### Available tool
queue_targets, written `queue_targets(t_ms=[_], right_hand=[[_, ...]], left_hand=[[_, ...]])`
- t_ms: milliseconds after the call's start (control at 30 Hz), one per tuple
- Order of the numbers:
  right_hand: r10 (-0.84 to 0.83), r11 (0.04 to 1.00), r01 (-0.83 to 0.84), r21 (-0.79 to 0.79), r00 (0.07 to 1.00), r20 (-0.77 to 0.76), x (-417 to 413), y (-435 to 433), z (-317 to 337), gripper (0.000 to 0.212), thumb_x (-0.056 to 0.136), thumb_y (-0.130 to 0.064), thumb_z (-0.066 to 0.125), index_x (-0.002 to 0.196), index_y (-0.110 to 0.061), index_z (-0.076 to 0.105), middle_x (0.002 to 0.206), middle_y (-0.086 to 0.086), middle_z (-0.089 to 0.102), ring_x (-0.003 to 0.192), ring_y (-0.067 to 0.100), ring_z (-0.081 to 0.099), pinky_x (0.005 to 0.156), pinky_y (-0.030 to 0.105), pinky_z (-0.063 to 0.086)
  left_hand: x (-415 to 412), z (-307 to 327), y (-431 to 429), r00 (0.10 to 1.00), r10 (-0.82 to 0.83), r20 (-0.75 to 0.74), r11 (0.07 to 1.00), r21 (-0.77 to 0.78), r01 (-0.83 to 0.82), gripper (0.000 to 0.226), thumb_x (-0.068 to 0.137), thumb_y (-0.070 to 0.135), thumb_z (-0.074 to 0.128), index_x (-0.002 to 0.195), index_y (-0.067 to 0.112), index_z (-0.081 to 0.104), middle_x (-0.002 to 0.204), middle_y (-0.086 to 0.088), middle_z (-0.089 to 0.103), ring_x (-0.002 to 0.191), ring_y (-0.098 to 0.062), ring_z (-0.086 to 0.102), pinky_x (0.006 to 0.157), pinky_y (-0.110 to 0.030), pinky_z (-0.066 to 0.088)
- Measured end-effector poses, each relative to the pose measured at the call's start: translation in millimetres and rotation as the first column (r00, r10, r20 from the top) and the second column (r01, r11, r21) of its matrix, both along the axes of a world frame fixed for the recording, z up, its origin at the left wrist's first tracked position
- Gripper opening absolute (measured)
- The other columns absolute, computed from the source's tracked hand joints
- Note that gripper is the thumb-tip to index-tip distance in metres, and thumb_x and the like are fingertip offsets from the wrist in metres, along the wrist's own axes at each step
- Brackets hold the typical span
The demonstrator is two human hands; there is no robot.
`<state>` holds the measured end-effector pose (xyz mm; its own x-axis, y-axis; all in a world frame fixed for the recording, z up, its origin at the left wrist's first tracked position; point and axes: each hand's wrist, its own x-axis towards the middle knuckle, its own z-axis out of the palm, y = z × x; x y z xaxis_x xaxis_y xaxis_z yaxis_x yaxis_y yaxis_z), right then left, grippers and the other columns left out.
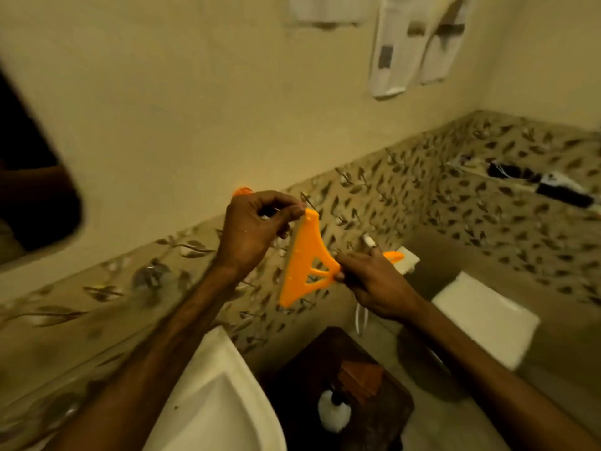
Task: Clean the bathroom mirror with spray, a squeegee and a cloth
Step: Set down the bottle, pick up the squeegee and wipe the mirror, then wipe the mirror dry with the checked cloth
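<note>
An orange plastic squeegee (307,262) hangs in mid-air in front of the tiled wall, blade edge turned left. My right hand (374,281) grips its handle, whose orange tip sticks out beyond my fingers. My left hand (257,226) pinches the top corner of the squeegee head with its fingertips. A bit of orange shows behind my left knuckles; I cannot tell what it is. The mirror (29,177) is a dark rounded shape at the far left edge. No spray bottle or cloth is clearly in view.
A white sink (221,395) sits below my left forearm. A dark stool (387,402) carries a white brush and a brown item. A white toilet tank (487,317) stands at right. Towels (413,43) hang on the wall; dark items lie on a tiled ledge (553,187).
</note>
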<state>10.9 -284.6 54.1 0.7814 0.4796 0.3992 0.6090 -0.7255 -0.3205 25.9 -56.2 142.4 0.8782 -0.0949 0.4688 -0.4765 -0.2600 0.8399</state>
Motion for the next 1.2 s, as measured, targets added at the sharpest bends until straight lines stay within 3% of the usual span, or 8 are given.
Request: queue_targets(t_ms=[233,367,467,633,767,900,1000,1200], right_hand=[[-0.104,0.967,0.119,0.226,0.992,-0.077,62.5,-63.5,-66.9,0.041,0.099,-0.042,0.042,0.086,-0.009,0.064,0.071,-0.002,0.060,0.065,0.004,0.045,0.065,0.034,0.033],[-0.227,0.834,0.342,0.433,0.928,-0.295,78.3,-88.9,-132.0,0.037,0.101,-0.042,0.041,0.084,-0.016,0.061,0.067,-0.005,0.058,0.061,0.006,0.056,0.060,0.026,0.042],[-0.256,0.828,0.479,0.290,0.784,-0.566,76.8,-87.0,-219.6,0.027,0.100,-0.039,0.043,0.080,-0.029,0.058,0.070,-0.011,0.058,0.066,0.000,0.058,0.065,0.026,0.040],[-0.185,0.847,0.517,0.123,0.504,-0.843,25.7,-51.9,-382.0,0.044,0.099,-0.051,0.036,0.088,-0.020,0.065,0.071,-0.011,0.058,0.063,-0.002,0.056,0.064,0.023,0.041],[-0.206,0.854,0.520,0.024,0.380,-0.902,2.8,-31.1,-460.9,0.037,0.100,-0.044,0.045,0.084,-0.017,0.063,0.072,-0.005,0.060,0.070,0.011,0.057,0.077,0.042,0.050],[-0.310,0.909,0.397,-0.127,0.442,-0.842,22.4,-32.0,-461.7,0.069,0.092,-0.067,0.033,0.096,-0.007,0.066,0.095,0.009,0.068,0.089,0.025,0.063,0.074,0.036,0.045],[-0.491,0.871,0.325,-0.369,0.550,-0.675,41.6,-52.5,-460.4,0.044,0.100,-0.042,0.042,0.123,-0.011,0.062,0.132,0.011,0.057,0.120,0.029,0.053,0.091,0.038,0.043],[-0.547,0.815,0.211,-0.540,0.590,-0.594,37.1,-69.4,-494.8,0.067,0.081,-0.049,0.059,0.139,-0.018,0.045,0.147,0.008,0.043,0.134,0.033,0.041,0.103,0.054,0.039]], left_hand=[[61.6,-133.7,-42.1,0.969,0.010,-0.245,0.970,0.239,0.050,0.011,0.082,0.010,0.080,0.077,0.019,0.075,0.070,0.010,0.072,0.055,0.000,0.059,0.057,-0.022,0.052],[73.9,-225.1,-29.7,0.858,0.068,-0.510,0.628,0.690,0.360,0.015,0.090,0.012,0.071,0.082,0.024,0.075,0.092,0.003,0.076,0.080,-0.004,0.065,0.076,-0.023,0.051],[72.5,-277.7,-24.7,0.771,0.167,-0.615,0.579,0.694,0.428,0.019,0.098,0.012,0.058,0.105,0.017,0.074,0.111,0.000,0.073,0.102,-0.011,0.065,0.073,-0.010,0.039],[63.4,-324.5,-42.1,0.773,0.225,-0.593,0.691,0.657,0.303,0.053,0.081,0.045,0.041,0.102,0.012,0.076,0.105,-0.008,0.073,0.099,-0.027,0.067,0.081,-0.030,0.047],[68.9,-353.7,-51.8,0.785,0.298,-0.543,0.619,0.736,0.274,0.025,0.099,0.027,0.056,0.116,0.022,0.072,0.113,-0.001,0.073,0.107,-0.024,0.067,0.086,-0.032,0.047],[74.6,-376.6,-60.2,0.802,0.284,-0.526,0.622,0.737,0.263,0.026,0.100,0.029,0.057,0.123,0.026,0.068,0.116,0.004,0.073,0.108,-0.019,0.067,0.078,-0.024,0.043],[76.7,-388.0,-64.0,0.787,0.282,-0.549,0.619,0.731,0.288,0.025,0.100,0.032,0.056,0.122,0.027,0.067,0.117,0.006,0.072,0.108,-0.016,0.067,0.079,-0.024,0.043],[76.0,-396.4,-65.9,0.793,0.295,-0.533,0.658,0.715,0.236,0.021,0.100,0.032,0.057,0.118,0.029,0.068,0.111,0.009,0.072,0.104,-0.011,0.066,0.085,-0.024,0.049]])
